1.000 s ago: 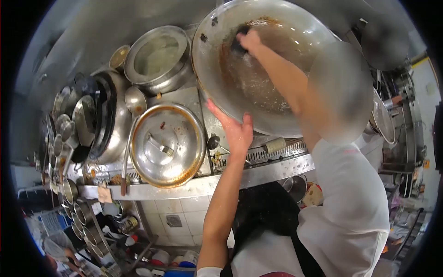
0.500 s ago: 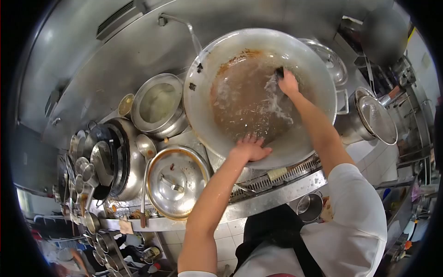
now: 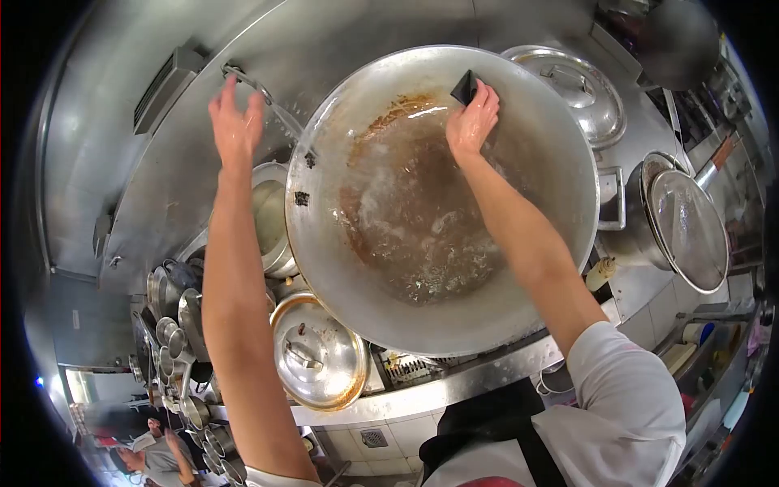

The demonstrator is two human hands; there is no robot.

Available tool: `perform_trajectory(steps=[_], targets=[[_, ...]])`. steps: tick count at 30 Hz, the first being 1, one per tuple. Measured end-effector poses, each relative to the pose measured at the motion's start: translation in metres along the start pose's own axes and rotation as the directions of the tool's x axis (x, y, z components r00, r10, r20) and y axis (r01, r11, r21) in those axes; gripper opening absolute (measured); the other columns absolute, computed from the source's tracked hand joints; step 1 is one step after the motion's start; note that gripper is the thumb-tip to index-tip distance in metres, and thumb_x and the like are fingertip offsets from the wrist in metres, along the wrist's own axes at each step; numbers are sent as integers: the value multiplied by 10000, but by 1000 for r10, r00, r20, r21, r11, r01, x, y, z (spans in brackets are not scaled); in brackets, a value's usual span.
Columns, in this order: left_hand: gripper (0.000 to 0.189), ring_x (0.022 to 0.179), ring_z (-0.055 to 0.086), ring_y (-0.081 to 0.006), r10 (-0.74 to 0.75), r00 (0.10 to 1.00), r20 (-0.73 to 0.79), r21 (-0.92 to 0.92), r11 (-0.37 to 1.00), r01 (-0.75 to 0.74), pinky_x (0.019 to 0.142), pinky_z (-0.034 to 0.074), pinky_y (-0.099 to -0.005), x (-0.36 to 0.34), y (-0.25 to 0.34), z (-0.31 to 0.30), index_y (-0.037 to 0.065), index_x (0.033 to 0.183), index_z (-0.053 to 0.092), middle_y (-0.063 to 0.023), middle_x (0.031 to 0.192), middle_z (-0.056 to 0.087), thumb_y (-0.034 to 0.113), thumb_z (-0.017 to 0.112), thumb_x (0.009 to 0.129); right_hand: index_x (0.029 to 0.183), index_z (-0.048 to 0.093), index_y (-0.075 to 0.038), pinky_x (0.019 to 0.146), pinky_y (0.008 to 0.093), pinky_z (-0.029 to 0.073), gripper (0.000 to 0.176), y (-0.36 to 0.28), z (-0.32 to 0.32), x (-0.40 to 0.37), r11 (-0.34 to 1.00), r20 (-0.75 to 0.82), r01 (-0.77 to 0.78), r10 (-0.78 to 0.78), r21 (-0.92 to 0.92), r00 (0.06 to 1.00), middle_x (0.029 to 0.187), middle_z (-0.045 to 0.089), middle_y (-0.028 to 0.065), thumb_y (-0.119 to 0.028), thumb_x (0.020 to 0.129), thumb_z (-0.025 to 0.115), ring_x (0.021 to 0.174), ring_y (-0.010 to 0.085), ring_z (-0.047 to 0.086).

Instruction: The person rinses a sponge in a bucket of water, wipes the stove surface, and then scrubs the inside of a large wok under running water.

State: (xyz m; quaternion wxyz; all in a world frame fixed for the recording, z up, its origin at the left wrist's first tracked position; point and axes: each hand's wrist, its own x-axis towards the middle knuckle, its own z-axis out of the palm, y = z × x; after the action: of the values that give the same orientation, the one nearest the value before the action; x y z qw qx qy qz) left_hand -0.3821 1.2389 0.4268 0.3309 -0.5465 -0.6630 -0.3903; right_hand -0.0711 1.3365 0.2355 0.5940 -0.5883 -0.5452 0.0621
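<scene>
A big wide metal pot [image 3: 552, 268] with brownish, foamy water [image 3: 430, 219] in its bottom fills the middle of the view. Against its far inner wall, my right hand [image 3: 473, 122] grips a black scouring pad [image 3: 464, 87]. Brown residue [image 3: 398, 112] streaks the wall to the left of that hand. My left hand [image 3: 235, 126] is raised outside the pot with its fingers apart, beside the wall faucet [image 3: 258, 88]. Water [image 3: 292, 126] runs from the spout toward the pot's left rim, where dark scraps [image 3: 302, 198] cling.
A round lid [image 3: 320, 361] lies at front left, near stacked pans and ladles [image 3: 174, 325]. Another lid [image 3: 580, 93] rests behind the pot. At right are a pot handle [image 3: 614, 199] and a mesh strainer [image 3: 688, 227]. A person [image 3: 154, 454] is at lower left.
My left hand has risen from the pot's near rim to the faucet. My right hand has moved the pad up and left onto the far wall. The view has shifted, and the pot appears tilted.
</scene>
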Motion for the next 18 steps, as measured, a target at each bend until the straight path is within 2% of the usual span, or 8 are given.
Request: perform_trajectory(steps=[1,3,4,6,8,14,16,18], targets=[[232,1116,629,-301,-3,1000,-5,4,1000,3,928,508,-455,12,3,5,119,1009,715,-106,981,723,295,609,901,1364,502,-51,1051,515,369,569,1,4,1,995,-108,70,-78,-72,991,1341,513,187,-37,806,610,1248,380,488],[235,1240,547,-265,694,655,300,121,653,-747,1000,455,-446,26,9,5,102,1005,723,-87,1056,717,283,607,909,1385,493,-59,1059,515,356,588,3,33,-9,975,-29,191,-195,-116,980,1346,516,172,-38,808,603,1246,367,491],[235,1240,547,-265,692,649,317,122,649,-751,1000,455,-446,29,11,0,102,1005,723,-87,1056,717,283,607,909,1406,484,-68,1066,514,342,607,3,51,-20,940,50,304,-299,-157,953,1351,518,158,-40,810,597,1244,355,493],[253,1190,578,-262,267,614,743,228,761,-607,979,465,-437,23,12,-14,67,1007,721,-89,1032,718,271,596,922,1399,502,-86,1073,515,342,596,-8,72,-57,941,217,338,-332,12,918,1376,518,137,-44,811,593,1270,346,480],[246,1168,591,-268,284,640,714,272,729,-628,972,465,-446,16,-20,-41,34,981,710,-104,1028,715,242,597,916,1393,518,-95,1075,528,337,611,-23,75,-95,912,393,378,-411,162,823,1394,506,142,-50,793,623,1291,351,467],[365,1140,636,-374,-74,887,457,443,883,-154,1104,408,-461,-40,-178,-124,36,1217,667,-171,1213,689,231,627,911,1500,410,-66,1101,497,373,755,-88,19,-194,700,551,308,-704,644,449,1507,454,173,-232,844,744,1375,333,457],[456,1199,613,-377,-225,855,468,232,964,127,1100,419,-462,-97,-175,-124,29,1286,632,-198,1284,652,280,658,906,1502,404,-64,1131,507,352,714,-97,19,-187,548,464,398,-836,735,294,1521,439,173,-225,875,704,1386,327,452],[780,1327,537,-328,-483,624,614,24,802,597,1106,416,-426,-158,-97,-126,-10,1506,392,-248,1506,465,415,689,923,1506,399,-61,1154,519,323,654,-80,72,-167,427,398,780,-883,457,250,1546,412,173,-158,908,643,1421,328,413]])
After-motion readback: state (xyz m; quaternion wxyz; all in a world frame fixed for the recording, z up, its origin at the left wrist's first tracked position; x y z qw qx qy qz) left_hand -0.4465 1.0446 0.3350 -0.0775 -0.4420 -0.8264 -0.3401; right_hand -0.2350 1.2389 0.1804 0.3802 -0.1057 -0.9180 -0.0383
